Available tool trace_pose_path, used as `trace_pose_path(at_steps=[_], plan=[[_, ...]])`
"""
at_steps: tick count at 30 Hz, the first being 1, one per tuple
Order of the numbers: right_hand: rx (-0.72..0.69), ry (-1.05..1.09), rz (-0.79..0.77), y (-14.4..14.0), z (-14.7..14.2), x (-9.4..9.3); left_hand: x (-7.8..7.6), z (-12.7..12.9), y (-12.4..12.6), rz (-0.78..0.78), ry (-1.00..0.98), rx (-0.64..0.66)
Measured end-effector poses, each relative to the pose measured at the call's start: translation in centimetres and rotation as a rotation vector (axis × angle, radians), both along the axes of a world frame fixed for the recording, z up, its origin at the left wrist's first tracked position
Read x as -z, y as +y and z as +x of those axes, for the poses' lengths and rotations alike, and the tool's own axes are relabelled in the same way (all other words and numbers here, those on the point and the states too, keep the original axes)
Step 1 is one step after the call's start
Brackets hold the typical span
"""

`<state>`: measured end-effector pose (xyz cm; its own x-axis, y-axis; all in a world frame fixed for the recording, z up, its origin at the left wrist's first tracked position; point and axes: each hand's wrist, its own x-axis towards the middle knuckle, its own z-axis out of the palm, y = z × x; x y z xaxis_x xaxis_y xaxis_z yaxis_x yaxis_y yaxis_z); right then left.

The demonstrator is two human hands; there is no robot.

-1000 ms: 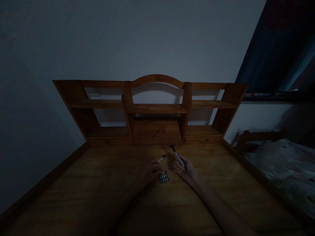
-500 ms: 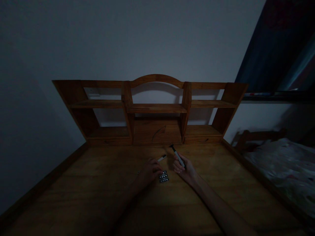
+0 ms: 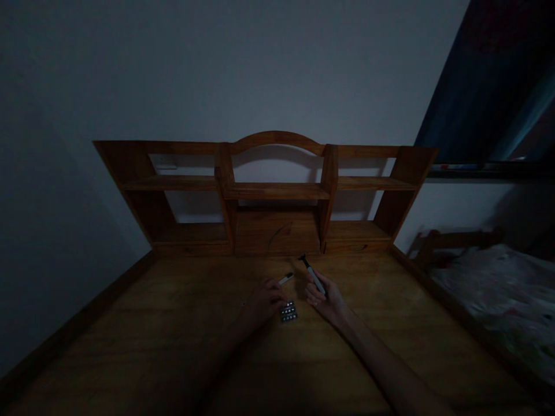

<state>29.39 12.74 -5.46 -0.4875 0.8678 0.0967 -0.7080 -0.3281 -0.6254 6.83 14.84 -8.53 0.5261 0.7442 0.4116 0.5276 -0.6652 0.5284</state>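
The right hand (image 3: 326, 299) is curling its fingers around a slim pale tool with a dark head (image 3: 312, 274), holding it tilted so the head is pointing toward the back edge of the wooden desk (image 3: 151, 323). The left hand (image 3: 263, 300) is resting palm down, fingers loosely bent, its fingertips touching what is probably a blister pack (image 3: 288, 312) in this dim light. A small pale cap (image 3: 285, 279) is lying just beyond the left hand, near the shelf unit (image 3: 277, 190) standing along the back edge.
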Motion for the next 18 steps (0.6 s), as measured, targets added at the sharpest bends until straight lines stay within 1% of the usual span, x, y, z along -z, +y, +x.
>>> trace_pose_path(at_steps=[8,14,18], plan=[[0.016,-0.032,-0.004,-0.1,-0.1,-0.2,-1.1,-0.1,-0.6,-0.035,0.02,0.015],[0.001,-0.032,0.0,0.0,-0.1,0.0,-0.9,0.0,-0.3,-0.039,0.007,0.028],[-0.003,-0.026,0.007,0.0,-0.1,0.0,-0.6,0.0,-0.3,-0.074,-0.034,0.03]])
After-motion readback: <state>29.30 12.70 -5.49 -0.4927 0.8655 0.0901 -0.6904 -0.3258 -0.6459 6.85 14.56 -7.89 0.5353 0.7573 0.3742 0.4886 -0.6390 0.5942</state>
